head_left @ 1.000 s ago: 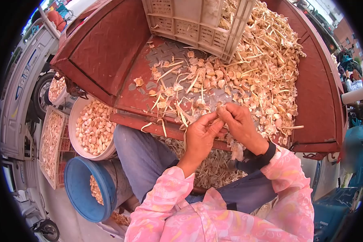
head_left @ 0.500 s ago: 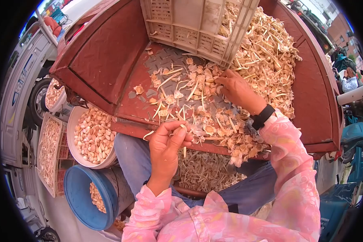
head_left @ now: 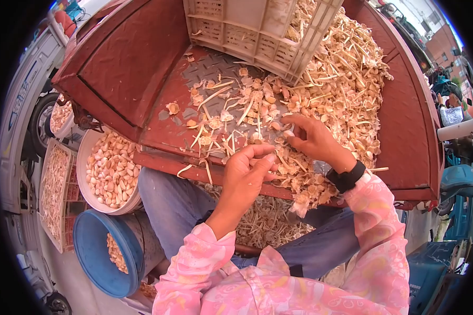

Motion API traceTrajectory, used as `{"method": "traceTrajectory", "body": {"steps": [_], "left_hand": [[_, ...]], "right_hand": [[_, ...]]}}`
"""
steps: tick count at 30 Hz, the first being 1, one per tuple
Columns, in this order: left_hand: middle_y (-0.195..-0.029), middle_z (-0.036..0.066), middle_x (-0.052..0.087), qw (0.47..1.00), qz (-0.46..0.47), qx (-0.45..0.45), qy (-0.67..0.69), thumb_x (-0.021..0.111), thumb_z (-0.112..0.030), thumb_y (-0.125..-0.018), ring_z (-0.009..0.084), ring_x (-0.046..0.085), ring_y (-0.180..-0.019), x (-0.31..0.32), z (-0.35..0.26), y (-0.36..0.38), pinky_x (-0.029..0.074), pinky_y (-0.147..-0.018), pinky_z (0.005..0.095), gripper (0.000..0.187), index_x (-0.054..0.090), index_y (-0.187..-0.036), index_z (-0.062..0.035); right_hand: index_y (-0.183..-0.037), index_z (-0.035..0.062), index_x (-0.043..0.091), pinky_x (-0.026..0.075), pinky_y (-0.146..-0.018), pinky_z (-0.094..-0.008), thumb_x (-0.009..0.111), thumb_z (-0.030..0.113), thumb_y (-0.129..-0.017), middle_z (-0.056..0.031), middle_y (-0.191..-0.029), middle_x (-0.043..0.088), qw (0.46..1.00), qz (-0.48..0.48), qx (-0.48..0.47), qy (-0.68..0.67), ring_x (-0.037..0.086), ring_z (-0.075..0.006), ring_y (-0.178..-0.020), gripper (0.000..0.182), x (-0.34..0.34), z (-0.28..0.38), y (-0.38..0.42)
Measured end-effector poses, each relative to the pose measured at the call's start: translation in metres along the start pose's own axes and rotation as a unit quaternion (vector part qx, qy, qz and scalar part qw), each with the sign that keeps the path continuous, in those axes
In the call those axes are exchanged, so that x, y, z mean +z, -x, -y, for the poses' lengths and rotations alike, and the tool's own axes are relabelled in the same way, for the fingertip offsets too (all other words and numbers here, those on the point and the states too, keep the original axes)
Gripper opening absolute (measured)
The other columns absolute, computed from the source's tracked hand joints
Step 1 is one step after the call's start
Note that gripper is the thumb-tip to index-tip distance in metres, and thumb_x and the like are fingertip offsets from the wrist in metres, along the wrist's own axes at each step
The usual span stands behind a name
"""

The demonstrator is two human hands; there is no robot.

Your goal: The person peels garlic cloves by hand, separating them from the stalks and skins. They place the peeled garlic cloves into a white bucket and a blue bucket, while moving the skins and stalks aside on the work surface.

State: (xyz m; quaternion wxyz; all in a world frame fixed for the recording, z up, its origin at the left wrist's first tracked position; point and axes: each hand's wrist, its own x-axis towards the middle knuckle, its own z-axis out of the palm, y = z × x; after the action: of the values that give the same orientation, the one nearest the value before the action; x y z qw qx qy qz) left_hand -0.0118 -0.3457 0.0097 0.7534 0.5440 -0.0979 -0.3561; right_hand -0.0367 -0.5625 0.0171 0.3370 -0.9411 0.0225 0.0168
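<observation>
My right hand (head_left: 320, 143) hovers over the near edge of the garlic heap, thumb and forefinger closed on a pale garlic clove (head_left: 287, 134). To its left, my left hand (head_left: 243, 177) is above the red truck bed's lip, thumb against curled fingers; whatever it may hold is hidden. Loose garlic cloves, papery skins and dry stalks (head_left: 251, 111) lie scattered on the metal floor beyond both hands. A big heap of garlic pieces and stalks (head_left: 347, 79) fills the right side of the bed.
A cream plastic crate (head_left: 242, 31) leans over the bed's far end. On the left stand a white bucket of cloves (head_left: 82, 173), a blue-rimmed bucket (head_left: 92, 257) and a crate of garlic (head_left: 63, 236). More stalks and skins (head_left: 270, 220) lie below, between my knees.
My left hand has moved right, closer to my right hand. My right hand has drawn back toward me from beside the crate, a clove now showing at its fingertips.
</observation>
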Motion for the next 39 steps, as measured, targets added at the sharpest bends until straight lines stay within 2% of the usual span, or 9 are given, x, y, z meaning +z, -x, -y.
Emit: {"method": "traceTrajectory", "body": {"steps": [4,7,11,16,22,25,29,34,39], "left_hand": [[-0.096,0.009,0.062,1.0,0.006,0.012,0.02,0.056,-0.014,-0.092,0.0111,0.061,-0.081,0.012,0.014,-0.012,0.051,-0.067,0.0208,0.038,0.049,-0.124,0.0034],[-0.099,0.009,0.062,1.0,0.008,0.013,0.007,0.057,-0.014,-0.091,0.0116,0.062,-0.083,0.011,0.017,-0.014,0.051,-0.068,0.0209,0.041,0.048,-0.127,0.0033],[-0.096,0.007,0.064,0.997,0.03,0.004,0.07,0.059,-0.015,-0.09,0.0112,0.063,-0.083,0.013,0.021,-0.012,0.051,-0.068,0.0203,0.04,0.05,-0.125,0.0021],[-0.088,0.005,0.065,0.991,0.039,-0.024,0.125,0.061,-0.016,-0.089,0.0062,0.061,-0.072,0.002,0.016,-0.006,0.049,-0.061,0.0155,0.032,0.056,-0.116,0.001],[-0.077,0.002,0.058,0.977,-0.05,0.128,0.164,0.055,-0.018,-0.093,0.005,0.051,-0.059,-0.049,-0.045,0.029,0.04,-0.05,0.0164,0.026,0.057,-0.112,-0.0006],[-0.073,0.002,0.053,0.958,-0.157,0.2,0.135,0.051,-0.019,-0.095,0.0049,0.045,-0.054,-0.099,-0.074,0.039,0.036,-0.046,0.016,0.027,0.053,-0.114,-0.0002],[-0.072,0.001,0.051,0.939,-0.248,0.183,0.153,0.05,-0.023,-0.096,0.0055,0.044,-0.054,-0.175,-0.081,0.056,0.035,-0.045,0.015,0.03,0.051,-0.115,-0.0008],[-0.073,0.0,0.053,0.928,-0.298,0.118,0.19,0.052,-0.027,-0.095,0.0055,0.047,-0.059,-0.247,-0.057,0.054,0.039,-0.049,0.0167,0.031,0.053,-0.114,-0.0026],[-0.082,0.005,0.062,0.87,-0.448,0.19,-0.078,0.053,-0.023,-0.094,0.01,0.056,-0.071,-0.3,-0.041,0.055,0.045,-0.067,0.0213,0.026,0.057,-0.108,-0.001]], "right_hand": [[-0.105,0.0059,0.059,0.043,-0.056,-0.0193,0.064,0.013,-0.086,0.005,-0.076,0.055,0.924,0.01,0.045,-0.379,0.051,-0.0013,-0.067,0.02,0.015,0.007,0.018],[-0.1,0.0042,0.06,0.044,-0.058,-0.0176,0.062,0.009,-0.088,0.0057,-0.078,0.056,0.915,-0.025,0.035,-0.401,0.052,-0.0009,-0.067,0.013,0.023,0.014,0.027],[-0.094,0.0017,0.061,0.044,-0.059,-0.0174,0.062,0.009,-0.088,0.0028,-0.079,0.058,0.926,-0.056,-0.049,-0.37,0.053,-0.0019,-0.067,0.009,0.027,0.015,0.029],[-0.094,0.0009,0.065,0.044,-0.058,-0.0211,0.057,0.016,-0.091,-0.0017,-0.074,0.06,0.934,0.01,0.037,-0.355,0.054,-0.0057,-0.064,0.017,0.014,0.039,0.028],[-0.094,0.0032,0.064,0.049,-0.069,-0.0367,0.058,0.004,-0.079,-0.0169,-0.084,0.062,0.971,-0.159,-0.165,0.066,0.062,-0.0302,-0.077,0.016,-0.001,-0.003,-0.068],[-0.093,0.0024,0.063,0.048,-0.074,-0.042,0.057,0.003,-0.074,-0.0193,-0.089,0.063,0.978,-0.054,-0.113,0.168,0.059,-0.0379,-0.086,0.02,0.005,-0.012,-0.095],[-0.102,0.0026,0.061,0.047,-0.076,-0.0384,0.059,0.007,-0.077,-0.0164,-0.093,0.062,0.985,0.049,-0.107,0.128,0.06,-0.0327,-0.086,0.026,0.003,-0.002,-0.082],[-0.109,0.0019,0.057,0.047,-0.076,-0.0396,0.058,0.009,-0.078,-0.0182,-0.093,0.063,0.981,0.023,-0.138,0.134,0.06,-0.0354,-0.084,0.032,0.009,-0.014,-0.072],[-0.1,0.0008,0.055,0.048,-0.074,-0.0391,0.056,0.006,-0.079,-0.0192,-0.092,0.062,0.98,0.05,-0.095,0.165,0.06,-0.0358,-0.082,0.022,0.002,0.007,-0.073]]}}
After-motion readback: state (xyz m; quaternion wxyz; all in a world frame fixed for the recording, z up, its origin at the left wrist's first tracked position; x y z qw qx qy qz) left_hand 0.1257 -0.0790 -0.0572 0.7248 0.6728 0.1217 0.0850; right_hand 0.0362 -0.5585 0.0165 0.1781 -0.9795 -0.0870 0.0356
